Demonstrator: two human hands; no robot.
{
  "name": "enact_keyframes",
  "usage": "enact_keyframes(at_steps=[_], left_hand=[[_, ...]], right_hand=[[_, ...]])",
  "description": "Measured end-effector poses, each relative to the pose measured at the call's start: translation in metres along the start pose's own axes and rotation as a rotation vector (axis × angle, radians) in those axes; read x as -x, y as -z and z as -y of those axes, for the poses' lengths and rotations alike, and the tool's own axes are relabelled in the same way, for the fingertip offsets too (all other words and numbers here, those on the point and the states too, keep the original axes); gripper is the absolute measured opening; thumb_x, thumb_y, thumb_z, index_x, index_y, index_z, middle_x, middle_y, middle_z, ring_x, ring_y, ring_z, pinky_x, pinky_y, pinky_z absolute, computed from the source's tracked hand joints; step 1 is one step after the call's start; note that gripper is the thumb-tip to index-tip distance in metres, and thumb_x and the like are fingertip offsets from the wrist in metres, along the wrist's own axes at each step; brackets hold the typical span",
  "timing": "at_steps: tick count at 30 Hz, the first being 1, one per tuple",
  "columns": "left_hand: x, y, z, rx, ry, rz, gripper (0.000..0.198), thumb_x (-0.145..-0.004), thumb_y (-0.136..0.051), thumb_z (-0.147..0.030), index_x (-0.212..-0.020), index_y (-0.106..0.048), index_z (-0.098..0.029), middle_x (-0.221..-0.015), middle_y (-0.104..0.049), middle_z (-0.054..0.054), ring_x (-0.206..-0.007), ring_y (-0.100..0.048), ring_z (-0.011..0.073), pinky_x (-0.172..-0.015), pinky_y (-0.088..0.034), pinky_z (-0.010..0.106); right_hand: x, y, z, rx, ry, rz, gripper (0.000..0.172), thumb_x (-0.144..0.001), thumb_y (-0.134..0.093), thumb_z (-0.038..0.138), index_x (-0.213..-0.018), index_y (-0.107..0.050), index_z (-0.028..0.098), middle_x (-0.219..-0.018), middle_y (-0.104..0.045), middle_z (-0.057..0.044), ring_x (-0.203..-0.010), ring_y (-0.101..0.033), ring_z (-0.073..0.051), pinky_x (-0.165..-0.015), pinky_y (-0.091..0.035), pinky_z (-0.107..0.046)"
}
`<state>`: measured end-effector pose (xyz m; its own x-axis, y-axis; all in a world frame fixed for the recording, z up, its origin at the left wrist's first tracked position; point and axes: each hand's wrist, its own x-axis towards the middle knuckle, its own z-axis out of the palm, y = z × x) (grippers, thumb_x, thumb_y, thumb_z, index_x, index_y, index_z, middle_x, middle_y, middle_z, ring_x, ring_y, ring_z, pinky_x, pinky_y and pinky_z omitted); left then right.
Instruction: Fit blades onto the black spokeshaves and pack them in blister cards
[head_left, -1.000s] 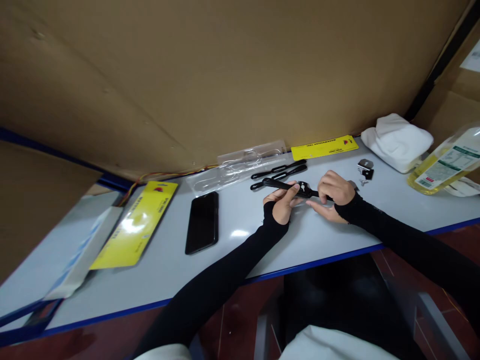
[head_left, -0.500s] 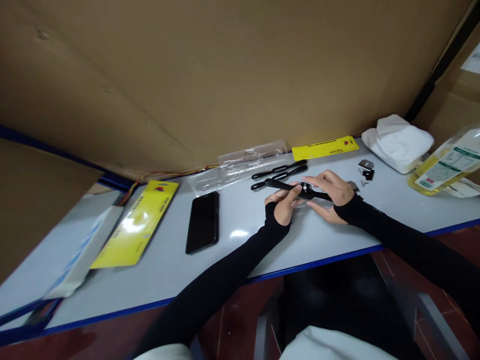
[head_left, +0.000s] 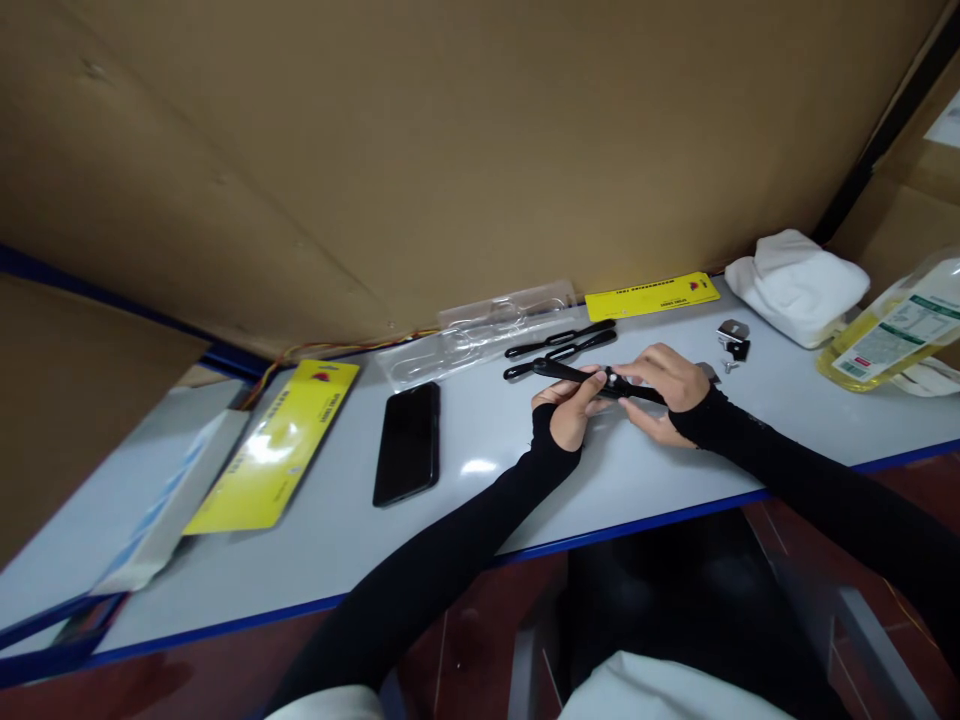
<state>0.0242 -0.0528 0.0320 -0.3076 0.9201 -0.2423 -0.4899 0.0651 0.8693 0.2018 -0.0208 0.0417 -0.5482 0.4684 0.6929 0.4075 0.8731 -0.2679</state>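
Observation:
My left hand (head_left: 571, 412) is closed around the middle of a long black tool (head_left: 559, 372), held just above the table. At the tool's centre, a small silvery part shows between the hands. My right hand (head_left: 663, 388) has its fingertips pressed to the tool beside that part, with the tool's right handle passing under the palm. Behind my left hand lie two black handled bodies (head_left: 577, 346) side by side. To the right of my right hand are small metal plates (head_left: 733, 332) and silvery screws (head_left: 729, 367).
A black phone (head_left: 406, 444) and a yellow card (head_left: 274, 445) lie on the left. Clear plastic packaging (head_left: 480, 335) and another yellow card (head_left: 652, 297) are at the back. A white cloth bundle (head_left: 796, 285) and a bottle of yellow liquid (head_left: 892, 330) stand right.
My right thumb and fingers have closed in on the tool's centre; half a second ago they were spread around it. My left hand keeps its hold.

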Motion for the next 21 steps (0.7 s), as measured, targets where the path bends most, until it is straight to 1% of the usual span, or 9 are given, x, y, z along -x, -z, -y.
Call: enact_keyframes(at_steps=[1, 3, 4, 5, 9, 13, 15, 17, 21], left_hand=[[0.0002, 0.0000, 0.0005, -0.005, 0.003, 0.003, 0.036, -0.057, -0.098, -0.026, -0.083, -0.079, -0.009, -0.081, -0.080, 0.010, -0.073, -0.078, 0.0225, -0.075, -0.067, 0.038], [0.0000, 0.0000, 0.0008, -0.005, 0.006, 0.001, 0.036, -0.057, -0.098, -0.026, -0.083, -0.079, -0.010, -0.080, -0.079, 0.009, -0.072, -0.077, 0.0216, -0.075, -0.067, 0.038], [-0.0003, 0.0001, 0.0006, -0.001, 0.006, 0.000, 0.036, -0.058, -0.098, -0.025, -0.084, -0.080, -0.010, -0.079, -0.079, 0.009, -0.072, -0.077, 0.0217, -0.075, -0.067, 0.038], [-0.0008, 0.0003, 0.0003, 0.003, 0.008, -0.001, 0.036, -0.058, -0.097, -0.025, -0.086, -0.080, -0.010, -0.078, -0.079, 0.008, -0.072, -0.077, 0.0220, -0.076, -0.067, 0.038], [-0.0027, 0.0018, 0.0000, -0.003, 0.021, 0.012, 0.036, -0.060, -0.096, -0.025, -0.088, -0.080, -0.010, -0.081, -0.079, 0.009, -0.076, -0.079, 0.0245, -0.079, -0.067, 0.041], [-0.0024, 0.0020, 0.0008, 0.002, 0.035, 0.013, 0.032, -0.061, -0.096, -0.023, -0.084, -0.080, -0.010, -0.083, -0.080, 0.009, -0.076, -0.078, 0.0237, -0.079, -0.067, 0.040], [-0.0018, 0.0012, 0.0001, 0.005, 0.042, 0.001, 0.032, -0.060, -0.096, -0.022, -0.085, -0.080, -0.010, -0.081, -0.079, 0.009, -0.074, -0.078, 0.0227, -0.077, -0.067, 0.039], [-0.0012, 0.0004, -0.0008, 0.014, 0.034, -0.002, 0.033, -0.061, -0.096, -0.022, -0.087, -0.080, -0.010, -0.080, -0.079, 0.009, -0.074, -0.078, 0.0224, -0.075, -0.067, 0.037], [-0.0008, 0.0000, -0.0007, 0.020, 0.029, 0.003, 0.033, -0.060, -0.096, -0.021, -0.087, -0.080, -0.009, -0.080, -0.079, 0.010, -0.075, -0.078, 0.0235, -0.075, -0.067, 0.038]], right_hand=[[-0.0011, 0.0011, 0.0003, 0.017, 0.011, -0.033, 0.003, -0.089, -0.069, 0.020, -0.087, -0.067, 0.020, -0.081, -0.057, -0.004, -0.080, -0.055, -0.021, -0.068, -0.047, -0.034], [-0.0027, 0.0032, 0.0017, 0.038, -0.007, -0.066, 0.022, -0.087, -0.071, 0.021, -0.071, -0.056, 0.022, -0.073, -0.052, -0.002, -0.072, -0.050, -0.019, -0.065, -0.044, -0.033], [-0.0028, 0.0037, 0.0025, 0.035, -0.025, -0.065, 0.018, -0.086, -0.072, 0.022, -0.074, -0.058, 0.021, -0.076, -0.053, -0.002, -0.073, -0.051, -0.019, -0.065, -0.045, -0.033], [-0.0025, 0.0036, 0.0030, 0.022, -0.043, -0.054, 0.009, -0.087, -0.072, 0.023, -0.085, -0.064, 0.020, -0.082, -0.055, -0.004, -0.075, -0.053, -0.019, -0.066, -0.046, -0.033], [0.0014, -0.0001, 0.0002, -0.002, -0.013, 0.029, 0.043, -0.093, -0.065, 0.021, -0.136, -0.063, 0.021, -0.102, -0.060, -0.007, -0.089, -0.059, -0.022, -0.069, -0.049, -0.032], [0.0012, -0.0008, -0.0050, 0.010, 0.071, -0.018, 0.005, -0.090, -0.069, 0.020, -0.086, -0.066, 0.020, -0.082, -0.056, -0.004, -0.080, -0.053, -0.021, -0.067, -0.046, -0.033], [0.0000, 0.0004, -0.0047, 0.008, 0.058, -0.038, 0.018, -0.088, -0.071, 0.021, -0.075, -0.058, 0.022, -0.078, -0.053, -0.003, -0.077, -0.052, -0.020, -0.065, -0.045, -0.033], [-0.0004, 0.0011, -0.0031, 0.000, 0.022, -0.036, 0.007, -0.088, -0.071, 0.022, -0.088, -0.064, 0.020, -0.087, -0.057, -0.005, -0.081, -0.056, -0.021, -0.068, -0.049, -0.033], [0.0008, 0.0002, -0.0008, 0.035, 0.013, -0.008, 0.039, -0.090, -0.068, 0.020, -0.129, -0.065, 0.019, -0.102, -0.062, -0.009, -0.094, -0.059, -0.024, -0.076, -0.053, -0.035]])
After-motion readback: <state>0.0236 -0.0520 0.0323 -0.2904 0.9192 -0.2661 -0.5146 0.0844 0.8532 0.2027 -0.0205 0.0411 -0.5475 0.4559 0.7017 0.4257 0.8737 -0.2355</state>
